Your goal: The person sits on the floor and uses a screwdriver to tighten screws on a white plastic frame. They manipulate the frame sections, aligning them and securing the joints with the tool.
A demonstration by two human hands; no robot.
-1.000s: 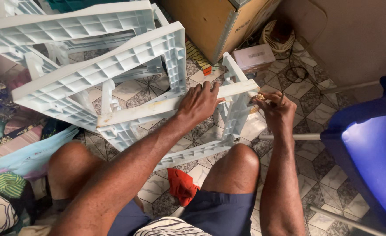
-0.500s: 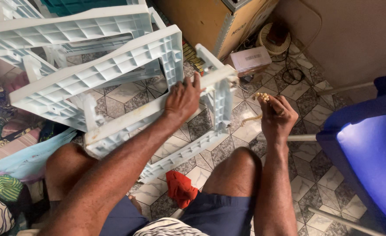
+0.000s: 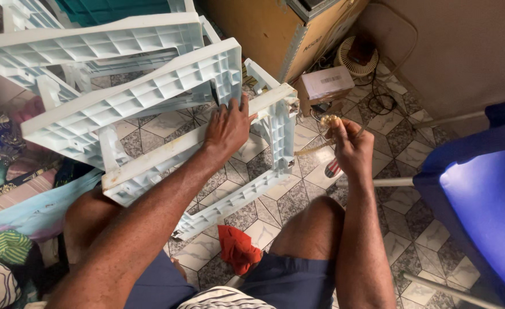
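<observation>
The white plastic frame (image 3: 206,143) has swung left and tipped up since before. The left hand (image 3: 228,127) lies flat on its bar, fingers spread, pressing it steady over the tiled floor (image 3: 389,143). The right hand (image 3: 351,147) is closed on a thin tool (image 3: 327,123), just beside the frame's corner.

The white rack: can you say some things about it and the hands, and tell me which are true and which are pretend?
1. The left hand rests on the white rack. True.
2. The right hand is empty. False: it grips a thin tool with a pale knob on top.
3. A red cloth lies on the floor between the knees. True.
4. The chair on the right is green. False: it is blue.
5. A small box sits by the wooden cabinet. True.
</observation>
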